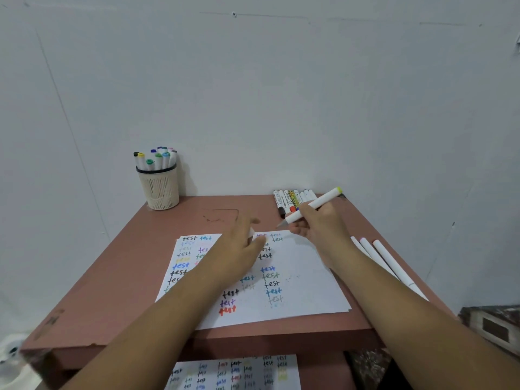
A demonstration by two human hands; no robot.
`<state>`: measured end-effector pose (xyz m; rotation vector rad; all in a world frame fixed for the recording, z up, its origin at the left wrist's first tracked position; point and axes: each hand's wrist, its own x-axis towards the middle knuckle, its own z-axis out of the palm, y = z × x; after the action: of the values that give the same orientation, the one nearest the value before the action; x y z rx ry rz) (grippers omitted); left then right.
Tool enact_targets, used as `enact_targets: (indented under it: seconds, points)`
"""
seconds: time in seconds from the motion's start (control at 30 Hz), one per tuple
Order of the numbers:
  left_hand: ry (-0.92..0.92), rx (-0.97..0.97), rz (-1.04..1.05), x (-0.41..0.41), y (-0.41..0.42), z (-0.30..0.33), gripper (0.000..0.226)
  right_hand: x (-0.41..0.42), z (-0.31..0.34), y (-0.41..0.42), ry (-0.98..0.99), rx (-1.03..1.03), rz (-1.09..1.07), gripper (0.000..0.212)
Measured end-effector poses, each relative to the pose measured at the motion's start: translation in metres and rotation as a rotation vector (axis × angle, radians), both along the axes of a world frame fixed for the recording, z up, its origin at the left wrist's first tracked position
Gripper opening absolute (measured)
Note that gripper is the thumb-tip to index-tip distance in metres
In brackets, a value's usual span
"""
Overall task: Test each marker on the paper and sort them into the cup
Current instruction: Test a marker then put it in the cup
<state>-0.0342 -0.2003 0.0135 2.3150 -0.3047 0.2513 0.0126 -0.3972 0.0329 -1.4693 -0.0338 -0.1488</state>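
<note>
Forearms reach over the paper [304,277]; right hand [323,223] pinches an uncapped marker [312,205], left hand [239,243] curls round its cap. Testing step: the tip must next touch blank paper.

I see a reddish-brown desk [118,280] set against a plain pale grey wall [281,94]. A second scribbled sheet [233,372] lies below its front edge.

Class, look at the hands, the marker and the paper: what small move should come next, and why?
Probably lower the marker tip onto the blank upper right part of the paper and write. The right hand grips it uncapped, tip just above the paper's top edge, while the left hand, seemingly holding a white cap, rests on the sheet.
</note>
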Motion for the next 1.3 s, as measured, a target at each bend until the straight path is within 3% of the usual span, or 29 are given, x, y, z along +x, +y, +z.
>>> enact_targets:
  seconds: [0.03,0.13,0.27,0.47,0.6,1.3]
  points:
    - [0.01,-0.001,0.005,0.001,0.0,-0.004,0.026,0.003,-0.005,-0.001,-0.014,-0.041,0.004,0.006]
    - [0.015,0.014,0.047,0.005,0.0,-0.009,0.031,0.007,-0.018,-0.001,-0.036,-0.155,0.03,0.023]
    - [-0.005,0.023,0.084,0.013,0.0,-0.014,0.027,0.01,-0.025,0.001,-0.021,-0.15,0.075,0.013]
    - [-0.029,0.035,0.121,0.016,-0.002,-0.016,0.011,0.013,-0.029,0.0,-0.051,-0.229,0.073,0.016]
    - [-0.04,0.043,0.106,0.015,-0.001,-0.017,0.011,0.013,-0.03,0.0,-0.059,-0.319,0.084,0.016]
    - [-0.026,0.002,0.099,0.017,0.001,-0.016,0.024,0.014,-0.031,-0.001,-0.066,-0.375,0.001,0.025]
